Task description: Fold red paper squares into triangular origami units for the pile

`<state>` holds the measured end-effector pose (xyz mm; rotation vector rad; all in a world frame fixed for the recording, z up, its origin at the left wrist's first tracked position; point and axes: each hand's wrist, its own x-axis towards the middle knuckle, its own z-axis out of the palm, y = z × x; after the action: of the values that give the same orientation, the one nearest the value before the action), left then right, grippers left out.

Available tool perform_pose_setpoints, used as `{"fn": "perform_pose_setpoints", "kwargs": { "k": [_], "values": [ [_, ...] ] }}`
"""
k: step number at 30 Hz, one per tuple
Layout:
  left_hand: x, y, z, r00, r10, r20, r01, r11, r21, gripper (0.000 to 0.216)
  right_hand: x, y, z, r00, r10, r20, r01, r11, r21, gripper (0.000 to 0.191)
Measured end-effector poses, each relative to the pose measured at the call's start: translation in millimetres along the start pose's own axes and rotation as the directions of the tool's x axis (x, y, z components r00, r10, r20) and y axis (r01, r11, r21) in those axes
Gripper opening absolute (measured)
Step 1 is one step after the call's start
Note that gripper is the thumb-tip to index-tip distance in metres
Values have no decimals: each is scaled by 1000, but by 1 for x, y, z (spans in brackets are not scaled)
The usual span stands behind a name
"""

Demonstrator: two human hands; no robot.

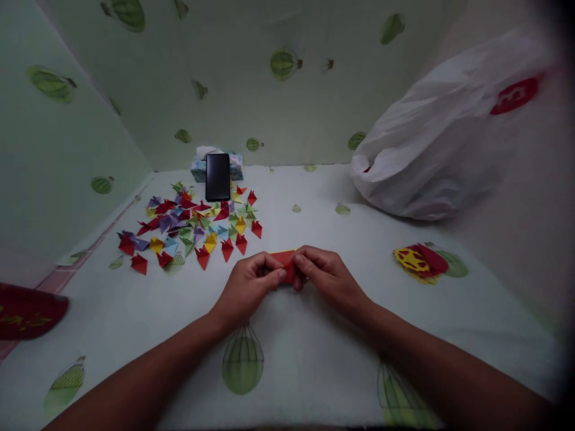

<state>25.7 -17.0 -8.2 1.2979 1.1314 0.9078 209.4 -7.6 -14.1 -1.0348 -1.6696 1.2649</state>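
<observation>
Over the middle of a white, balloon-printed worktop [305, 383], pinching a small red paper piece with a yellow upper edge [286, 258] between left hand [249, 280] and right hand [330, 276], with thumb and fingers of each grip pressed onto it from opposite sides. Facing scattered many-coloured folded-paper shapes [171, 222] and a black flat-screened device [218, 177] before a blue patterned tissue box [198, 170] on the left, red-and-yellow paper cut-outs [412, 260] and a crumpled white plastic bag [426, 149] on the right.
</observation>
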Motion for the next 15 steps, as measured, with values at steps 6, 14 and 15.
{"fn": "perform_pose_setpoints", "kwargs": {
  "k": [6,14,15],
  "values": [
    [3,-10,2,990,-51,-131,22,977,-213,20,1,2,8,994,109,11,-110,976,186,21],
    [-1,-11,5,999,-49,-18,41,955,-293,18,0,-3,11,994,104,24,-107,963,247,16],
    [-1,-11,5,999,-46,-16,40,958,-285,18,0,-4,11,994,103,23,-106,963,247,16]
  ]
}}
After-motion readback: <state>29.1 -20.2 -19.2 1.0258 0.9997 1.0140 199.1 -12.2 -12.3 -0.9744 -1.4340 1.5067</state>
